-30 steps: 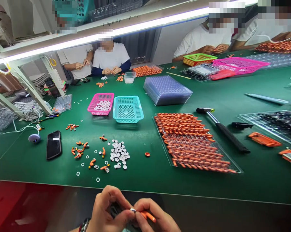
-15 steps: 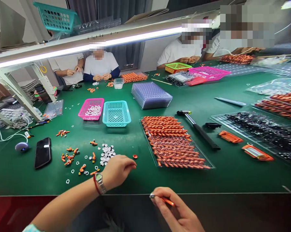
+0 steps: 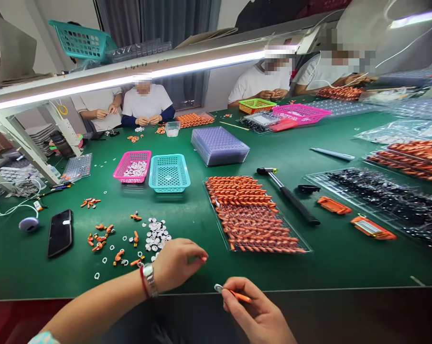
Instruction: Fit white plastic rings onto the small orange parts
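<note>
My right hand point(image 3: 255, 306), just past the table's front edge, pinches a small orange plastic part point(image 3: 242, 296) with a round white-and-silver end pointing left. Close by on the left, my left hand point(image 3: 180, 265) is closed over the table, thumb and fingertips together. A bit of red shows at those fingertips, apparently a small red round piece mostly hidden by them. Beside the left hand lies a heap of round white discs point(image 3: 157, 234). Further left are loose orange parts point(image 3: 100, 236) and small white rings point(image 3: 97, 275).
A clear tray of orange parts point(image 3: 252, 215) lies right of centre, with a black-handled hammer point(image 3: 295, 200) beside it. Behind are a pink basket point(image 3: 117, 174), a blue basket point(image 3: 169, 188) and stacked clear trays point(image 3: 219, 145). A phone point(image 3: 60, 233) lies left. Co-workers sit across the table.
My left hand has come nearer my right hand. The red round piece that lay past its fingertips is gone from the table. The right hand keeps its orange part; the view has shifted slightly.
</note>
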{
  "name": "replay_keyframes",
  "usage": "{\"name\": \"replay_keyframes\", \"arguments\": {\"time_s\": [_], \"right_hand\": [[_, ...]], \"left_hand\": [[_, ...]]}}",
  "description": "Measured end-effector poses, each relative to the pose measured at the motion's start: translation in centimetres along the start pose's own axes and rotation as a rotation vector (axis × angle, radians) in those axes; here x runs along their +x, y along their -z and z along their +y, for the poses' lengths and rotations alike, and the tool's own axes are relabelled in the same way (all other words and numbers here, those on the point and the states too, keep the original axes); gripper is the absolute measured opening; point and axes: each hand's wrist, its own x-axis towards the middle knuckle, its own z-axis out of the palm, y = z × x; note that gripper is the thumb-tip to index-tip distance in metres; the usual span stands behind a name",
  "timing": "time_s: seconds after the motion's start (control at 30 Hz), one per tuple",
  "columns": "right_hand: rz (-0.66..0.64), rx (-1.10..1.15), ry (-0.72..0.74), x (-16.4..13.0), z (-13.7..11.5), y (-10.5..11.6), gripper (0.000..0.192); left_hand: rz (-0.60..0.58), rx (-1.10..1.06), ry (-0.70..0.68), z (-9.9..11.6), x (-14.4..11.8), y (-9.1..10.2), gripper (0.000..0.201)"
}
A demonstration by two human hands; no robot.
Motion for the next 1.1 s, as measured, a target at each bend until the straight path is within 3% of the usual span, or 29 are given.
{"name": "replay_keyframes", "arguments": {"time_s": [0.1,0.17,0.27,0.37,0.83,1.1], "right_hand": [[-0.065,0.036,0.011,-0.1,-0.9,-0.9,0.029],[-0.129,0.050,0.023,-0.4,-1.6,-1.7,0.028],[-0.222,-0.015,0.059,-0.8,-2.2,-3.0,0.026],[-0.267,-0.124,0.082,-0.9,-2.4,-3.9,0.024],[-0.339,-0.445,0.210,-1.1,-2.1,-4.6,0.019],[-0.390,-0.366,0.156,-1.2,-2.3,-4.7,0.019]], "left_hand": [[0.067,-0.055,0.032,2.3,-4.2,0.6,0.010],[0.203,-0.097,0.052,3.2,-6.8,0.7,0.009],[0.372,-0.057,0.053,3.5,-9.5,0.4,0.013],[0.443,0.001,0.030,3.2,-10.9,0.2,0.014],[0.399,0.079,-0.008,3.1,-11.5,0.5,0.018],[0.456,0.080,-0.140,3.6,-10.8,1.0,0.007]]}}
